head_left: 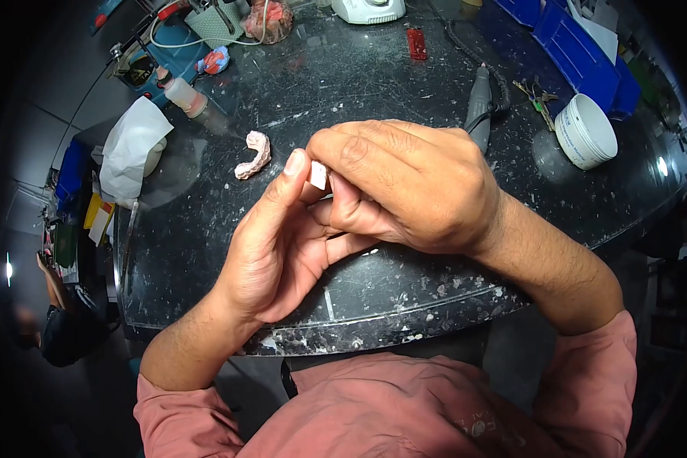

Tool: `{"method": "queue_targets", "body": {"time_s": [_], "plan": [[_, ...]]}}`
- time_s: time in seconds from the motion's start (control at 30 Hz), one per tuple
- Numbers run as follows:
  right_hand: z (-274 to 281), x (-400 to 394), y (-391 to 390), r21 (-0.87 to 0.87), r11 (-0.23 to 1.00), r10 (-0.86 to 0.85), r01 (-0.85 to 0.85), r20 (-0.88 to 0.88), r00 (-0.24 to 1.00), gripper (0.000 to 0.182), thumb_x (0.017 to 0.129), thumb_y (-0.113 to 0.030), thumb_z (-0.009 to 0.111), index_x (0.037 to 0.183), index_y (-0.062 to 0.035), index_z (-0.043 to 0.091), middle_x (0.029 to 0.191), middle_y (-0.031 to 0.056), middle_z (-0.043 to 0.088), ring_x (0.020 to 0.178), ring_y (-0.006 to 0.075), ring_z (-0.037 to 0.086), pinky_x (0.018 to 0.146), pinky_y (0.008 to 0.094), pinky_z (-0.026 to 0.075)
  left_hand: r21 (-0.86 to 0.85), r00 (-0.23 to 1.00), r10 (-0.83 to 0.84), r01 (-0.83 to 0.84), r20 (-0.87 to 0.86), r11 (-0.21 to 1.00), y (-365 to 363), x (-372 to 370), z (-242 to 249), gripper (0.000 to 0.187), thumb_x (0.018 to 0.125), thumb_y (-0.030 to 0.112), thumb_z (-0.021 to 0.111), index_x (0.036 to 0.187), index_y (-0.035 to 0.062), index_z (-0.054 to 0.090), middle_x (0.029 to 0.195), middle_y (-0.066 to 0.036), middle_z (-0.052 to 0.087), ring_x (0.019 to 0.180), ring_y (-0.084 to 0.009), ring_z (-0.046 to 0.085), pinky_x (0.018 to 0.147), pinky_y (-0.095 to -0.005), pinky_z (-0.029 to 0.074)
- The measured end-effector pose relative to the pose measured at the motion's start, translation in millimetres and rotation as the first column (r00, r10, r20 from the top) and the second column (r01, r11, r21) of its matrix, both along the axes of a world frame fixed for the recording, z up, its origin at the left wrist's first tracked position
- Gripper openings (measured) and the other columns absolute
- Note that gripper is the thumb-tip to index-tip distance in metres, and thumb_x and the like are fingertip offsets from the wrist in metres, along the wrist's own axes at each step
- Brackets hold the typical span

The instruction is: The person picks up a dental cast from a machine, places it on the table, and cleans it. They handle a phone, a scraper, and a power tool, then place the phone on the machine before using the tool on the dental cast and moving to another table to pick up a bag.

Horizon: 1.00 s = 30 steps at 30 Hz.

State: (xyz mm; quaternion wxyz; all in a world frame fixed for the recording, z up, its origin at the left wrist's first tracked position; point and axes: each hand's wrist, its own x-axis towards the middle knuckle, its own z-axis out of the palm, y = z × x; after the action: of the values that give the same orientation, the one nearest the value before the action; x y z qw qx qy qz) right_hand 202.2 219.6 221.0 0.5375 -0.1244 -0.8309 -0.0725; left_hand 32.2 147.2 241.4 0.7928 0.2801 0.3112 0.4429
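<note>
Between both hands, a small whitish block point(318, 175), plaster-like, shows only in part; fingers cover the remainder. My left hand point(271, 240) pinches it from the left, thumb raised along its side. My right hand point(416, 183) comes over from the right, with thumb and fingers closed at the same block. On the dark worktop just left of the fingertips lies a pinkish-white, horseshoe-shaped dental cast point(255, 156), touched by neither hand.
A grey rotary handpiece point(479, 103), keys point(540, 101) and a white tub point(585, 133) sit to the right. Leftward are a dropper bottle point(185, 97) and white paper point(132, 141). Blue bins point(576, 53) line the far right. Another person point(72, 324) is at far left.
</note>
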Motion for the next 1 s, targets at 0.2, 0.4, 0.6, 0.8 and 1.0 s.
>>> {"method": "queue_targets", "body": {"time_s": [0.2, 0.4, 0.6, 0.8, 1.0], "plan": [[3, 2, 0, -0.007, 1.0, 0.02, -0.019, 0.017, 1.0, 0.031, 0.075, -0.02, 0.072, 0.095, 0.0018, 0.063, 0.083, 0.0095, 0.067, 0.07, 0.02, 0.07, 0.054, 0.0273, 0.057, 0.034, 1.0, -0.004, 0.003, 0.02, 0.999, 0, -1, -1, 0.049, 0.106, 0.041, 0.035, 0.127, -0.001, 0.049, 0.123, -0.015, 0.058, 0.118, -0.0253, 0.06, 0.105, -0.0455, 0.048], [10, 3, -11, -0.148, 0.989, 0.003, -0.003, 0.003, 1.0, 0.018, 0.077, -0.003, 0.07, 0.094, 0.0013, 0.068, 0.083, 0.013, 0.068, 0.074, 0.026, 0.07, 0.066, 0.0329, 0.059, 0.034, 0.998, 0.029, -0.031, 0.057, 0.999, -2, 0, -3, 0.049, 0.106, 0.04, 0.036, 0.127, -0.0018, 0.05, 0.124, -0.019, 0.058, 0.12, -0.029, 0.058, 0.107, -0.0478, 0.045], [26, 43, 17, -0.336, 0.942, -0.03, -0.006, -0.101, 0.994, 0.011, 0.08, -0.004, 0.069, 0.09, -0.0046, 0.071, 0.08, 0.0087, 0.071, 0.069, 0.0209, 0.069, 0.064, 0.0292, 0.056, 0.037, 0.999, -0.042, 0.043, -0.024, 0.998, -3, 4, -6, 0.058, 0.104, 0.046, 0.039, 0.134, -0.0024, 0.047, 0.128, -0.028, 0.056, 0.122, -0.0338, 0.056, 0.11, -0.0476, 0.039], [10, 23, 11, -0.575, 0.789, 0.238, -0.214, -0.035, 0.971, 0.032, 0.078, -0.019, 0.073, 0.104, -0.0003, 0.071, 0.098, 0.0156, 0.072, 0.088, 0.0284, 0.071, 0.079, 0.0333, 0.057, 0.105, 0.999, 0.039, -0.04, 0.009, 0.994, -1, 3, -5, 0.061, 0.102, 0.047, 0.04, 0.136, -0.0037, 0.045, 0.128, -0.025, 0.057, 0.122, -0.032, 0.055, 0.112, -0.0464, 0.037], [20, 27, 3, -0.822, 0.459, 0.109, -0.338, -0.326, 0.939, 0.023, 0.084, -0.009, 0.071, 0.105, -0.0002, 0.072, 0.094, 0.0097, 0.074, 0.085, 0.0106, 0.07, 0.078, 0.0266, 0.057, 0.174, 0.998, -0.008, 0.02, -0.067, 0.985, 1, 3, -5, 0.068, 0.097, 0.043, 0.041, 0.143, -0.0063, 0.035, 0.133, -0.025, 0.054, 0.124, -0.032, 0.053, 0.113, -0.0475, 0.036]]}}
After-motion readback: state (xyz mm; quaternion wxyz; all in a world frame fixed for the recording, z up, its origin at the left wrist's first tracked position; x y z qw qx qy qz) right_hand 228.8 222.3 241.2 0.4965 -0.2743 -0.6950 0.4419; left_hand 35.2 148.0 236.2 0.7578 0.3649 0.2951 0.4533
